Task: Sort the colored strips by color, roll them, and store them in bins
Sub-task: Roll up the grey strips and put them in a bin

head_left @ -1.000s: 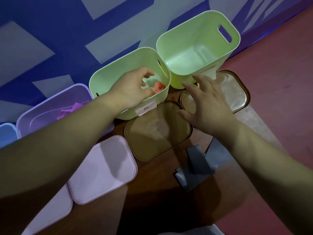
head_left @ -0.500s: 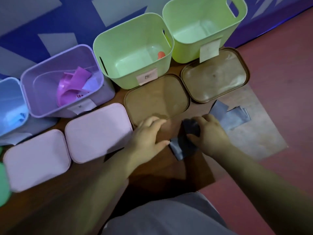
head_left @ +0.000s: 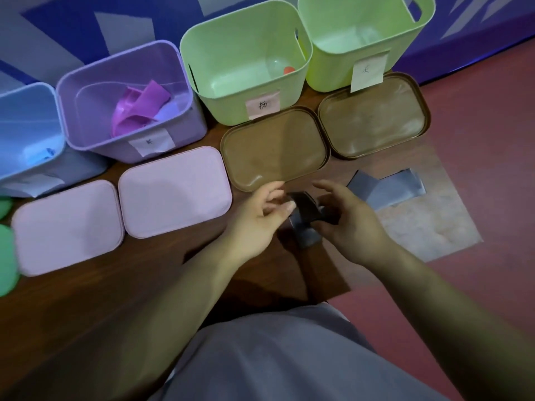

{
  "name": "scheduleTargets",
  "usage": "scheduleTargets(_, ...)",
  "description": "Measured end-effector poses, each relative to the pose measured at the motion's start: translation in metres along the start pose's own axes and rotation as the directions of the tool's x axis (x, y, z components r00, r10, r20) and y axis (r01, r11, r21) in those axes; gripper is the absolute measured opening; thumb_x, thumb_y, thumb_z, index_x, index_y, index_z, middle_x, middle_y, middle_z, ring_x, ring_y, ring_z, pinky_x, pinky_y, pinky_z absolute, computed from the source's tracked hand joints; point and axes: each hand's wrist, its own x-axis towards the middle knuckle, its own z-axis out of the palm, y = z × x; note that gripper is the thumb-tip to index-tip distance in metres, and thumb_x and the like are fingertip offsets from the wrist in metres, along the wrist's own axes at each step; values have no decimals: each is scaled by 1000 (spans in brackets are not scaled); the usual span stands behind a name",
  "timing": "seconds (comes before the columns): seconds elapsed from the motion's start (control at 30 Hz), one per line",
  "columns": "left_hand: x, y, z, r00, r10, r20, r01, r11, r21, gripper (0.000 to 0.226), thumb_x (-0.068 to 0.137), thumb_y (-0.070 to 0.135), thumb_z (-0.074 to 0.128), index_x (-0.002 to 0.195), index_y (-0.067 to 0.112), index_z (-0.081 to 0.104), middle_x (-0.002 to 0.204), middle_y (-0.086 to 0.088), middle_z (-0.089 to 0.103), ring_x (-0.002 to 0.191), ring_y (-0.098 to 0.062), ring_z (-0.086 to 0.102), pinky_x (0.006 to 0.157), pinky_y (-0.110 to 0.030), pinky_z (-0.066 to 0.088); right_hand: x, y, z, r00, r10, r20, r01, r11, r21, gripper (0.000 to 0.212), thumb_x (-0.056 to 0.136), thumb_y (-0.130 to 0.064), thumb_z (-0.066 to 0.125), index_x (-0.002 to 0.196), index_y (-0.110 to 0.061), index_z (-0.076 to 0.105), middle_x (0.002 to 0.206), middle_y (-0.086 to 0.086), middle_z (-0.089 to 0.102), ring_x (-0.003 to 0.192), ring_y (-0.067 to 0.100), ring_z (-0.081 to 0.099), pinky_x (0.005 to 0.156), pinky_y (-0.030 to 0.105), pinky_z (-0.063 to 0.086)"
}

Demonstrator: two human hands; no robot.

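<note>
A grey strip [head_left: 305,224] is lifted just above the floor between both hands. My left hand [head_left: 260,212] pinches its left side with thumb and fingers, and my right hand [head_left: 347,218] grips its right side. More grey strips [head_left: 385,188] lie flat on the floor to the right. A row of bins stands behind: a blue bin [head_left: 17,134], a purple bin [head_left: 86,91] with purple strips [head_left: 139,107], a green bin [head_left: 246,39] with an orange roll [head_left: 289,70], and a second green bin [head_left: 333,68] at the far right.
Two pink lids [head_left: 173,192] [head_left: 66,227] and two brown lids [head_left: 275,146] [head_left: 373,114] lie in front of the bins. Paper labels hang on the bin fronts. A green lid [head_left: 5,256] shows at the left edge. My grey-clothed lap fills the bottom.
Both hands left the green bins and came down to the grey strips. They have lifted one grey strip off the floor. The camera has tilted down and left.
</note>
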Motion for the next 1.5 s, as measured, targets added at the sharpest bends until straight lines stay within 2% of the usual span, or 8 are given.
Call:
scheduleTargets(0.17, -23, 15, -3, 992, 27, -126, -41, 994, -106, 19, 91, 14, 69, 94, 32, 64, 82, 7, 73, 91, -21, 71, 91, -44, 54, -11, -28, -2, 998, -64, 15, 63, 997, 55, 73, 79, -7, 77, 134, -41, 44, 108, -21, 64, 102, -5, 62, 85, 18, 53)
scheduleTargets(0.3, -43, 20, -16, 976, 96, -193, -111, 992, -66, 6, 88, 16, 73, 87, 22, 70, 80, -1, 71, 79, -13, 65, 80, -34, 52, -15, -36, 6, 993, -93, 66, 91, 995, 38, 75, 78, -6, 79, 139, -30, 44, 95, -20, 58, 88, -10, 60, 71, 6, 47)
scheduleTargets(0.4, -54, 13, -32, 973, 80, -215, -104, 989, -106, 8, 83, 24, 70, 77, 27, 65, 70, 5, 64, 74, -15, 57, 79, -39, 53, -12, -33, 8, 990, -72, 121, 77, 996, -41, 86, 76, -15, 82, 145, -33, 35, 103, -14, 60, 91, -1, 62, 75, 15, 53)
scheduleTargets(0.5, -71, -3, -52, 962, 79, -262, -68, 996, 50, 13, 89, 21, 68, 81, 18, 59, 62, 9, 55, 63, -6, 46, 64, -24, 43, -9, -16, 6, 990, -43, 132, 71, 974, -214, 78, 80, -21, 78, 145, -28, 36, 119, -8, 61, 95, 3, 61, 79, 27, 55)
scheduleTargets(0.67, -98, -37, -80, 949, 35, -314, 18, 986, 164, 13, 91, 18, 66, 82, 18, 58, 70, -10, 57, 65, -12, 47, 63, -29, 39, 7, 2, 13, 987, -63, 147, 115, 920, -375, 51, 87, -18, 69, 135, -16, 50, 122, 9, 63, 102, 26, 63, 80, 41, 55)
scheduleTargets(0.77, -108, -53, -89, 926, 4, -378, 65, 983, 169, 18, 91, 16, 65, 78, 24, 56, 67, 1, 60, 61, -8, 47, 61, -27, 38, 23, 4, 25, 988, -37, 147, 99, 889, -447, 48, 81, -9, 69, 127, -14, 57, 120, 14, 63, 105, 34, 61, 79, 36, 49)
scheduleTargets(1.2, -134, -79, -93, 870, -72, -488, 75, 997, -12, 19, 89, 12, 69, 85, 29, 60, 74, 11, 64, 68, -12, 55, 69, -30, 43, 34, 21, 49, 969, -80, 234, 220, 715, -663, 47, 74, -16, 71, 119, -25, 64, 110, 2, 70, 96, 29, 63, 77, 37, 52)
scheduleTargets(1.5, -135, -60, -73, 893, -40, -447, 13, 998, -65, 32, 90, -2, 63, 86, 30, 68, 76, 5, 63, 68, 1, 58, 66, -13, 46, 25, 24, 44, 955, 40, 295, 163, 760, -629, 49, 83, -14, 70, 131, -20, 58, 123, 8, 62, 105, 28, 61, 83, 37, 51)
